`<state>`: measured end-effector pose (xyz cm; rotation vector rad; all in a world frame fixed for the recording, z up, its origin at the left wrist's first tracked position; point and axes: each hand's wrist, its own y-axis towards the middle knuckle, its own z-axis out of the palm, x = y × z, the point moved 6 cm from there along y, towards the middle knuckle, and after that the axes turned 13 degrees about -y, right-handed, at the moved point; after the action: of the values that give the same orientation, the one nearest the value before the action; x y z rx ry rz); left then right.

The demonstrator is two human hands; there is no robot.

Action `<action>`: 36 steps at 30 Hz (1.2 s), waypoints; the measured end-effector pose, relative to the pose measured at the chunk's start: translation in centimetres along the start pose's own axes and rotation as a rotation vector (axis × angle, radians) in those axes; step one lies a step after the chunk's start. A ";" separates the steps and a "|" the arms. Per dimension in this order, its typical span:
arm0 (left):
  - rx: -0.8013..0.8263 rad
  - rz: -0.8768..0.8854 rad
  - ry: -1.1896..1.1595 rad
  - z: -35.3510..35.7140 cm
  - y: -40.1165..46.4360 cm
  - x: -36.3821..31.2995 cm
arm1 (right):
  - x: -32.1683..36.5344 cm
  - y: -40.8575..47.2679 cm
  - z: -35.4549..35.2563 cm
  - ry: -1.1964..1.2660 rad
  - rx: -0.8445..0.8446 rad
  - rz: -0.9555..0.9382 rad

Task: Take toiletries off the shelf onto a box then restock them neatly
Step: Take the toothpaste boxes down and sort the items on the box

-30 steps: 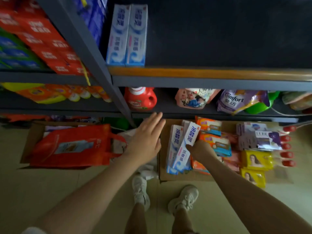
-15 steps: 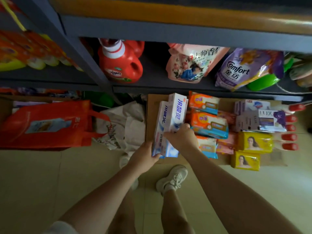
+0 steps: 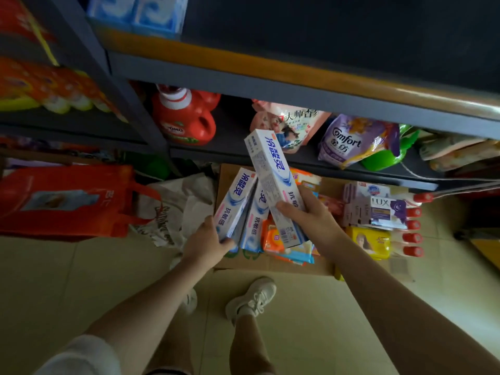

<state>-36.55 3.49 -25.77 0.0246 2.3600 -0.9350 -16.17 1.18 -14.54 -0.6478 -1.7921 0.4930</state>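
Note:
My right hand [image 3: 311,215] grips one white-and-blue toothpaste box [image 3: 270,169], raised and tilted above the cardboard box [image 3: 273,262] on the floor. My left hand [image 3: 207,240] holds the lower end of another toothpaste box [image 3: 238,201]; a third toothpaste box [image 3: 257,217] lies beside it, and whether my left hand holds that one too I cannot tell. Two more toothpaste boxes [image 3: 140,12] stand on the upper shelf [image 3: 270,69] at the left. Soap packs [image 3: 376,209], yellow packs [image 3: 372,240] and orange packs [image 3: 273,236] lie on the cardboard box.
A red detergent jug [image 3: 184,117], a pink pouch [image 3: 292,123] and a purple Comfort pouch [image 3: 354,142] sit on the lower shelf. An orange bag [image 3: 65,201] and a white cloth bag [image 3: 176,209] lie left of the box. My shoes [image 3: 251,299] stand on the tiled floor.
My left hand came down and took hold of a toothpaste box. My right hand lifted its box up and away from the pile.

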 end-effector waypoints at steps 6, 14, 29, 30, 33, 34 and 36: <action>-0.187 0.248 0.024 -12.8 -6.4 -2.3 | 8.0 -2.8 -0.7 0.048 0.104 -0.249; -0.312 0.439 -0.003 -23.9 -11.6 -4.3 | 15.1 -4.2 -0.8 0.214 0.013 -0.263; -0.677 0.555 -0.036 -31.4 -4.2 -17.3 | 26.7 6.8 -2.2 -0.034 -0.346 -0.183; -0.692 0.546 0.023 -31.2 -3.2 -17.6 | 26.8 7.4 -2.0 -0.043 -0.338 -0.171; -0.723 0.500 0.175 -30.7 -1.3 -17.8 | 26.9 8.6 -1.4 -0.073 -0.305 -0.154; -0.731 0.493 0.198 -30.7 -1.0 -17.9 | 26.9 9.1 -1.2 -0.089 -0.292 -0.165; -0.732 0.479 0.219 -30.8 -0.4 -18.1 | 27.2 9.6 -0.7 -0.114 -0.265 -0.197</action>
<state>-37.82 26.08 1.91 0.3955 2.5836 0.1821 -20.15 26.07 -0.56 -0.6250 -2.0250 0.1619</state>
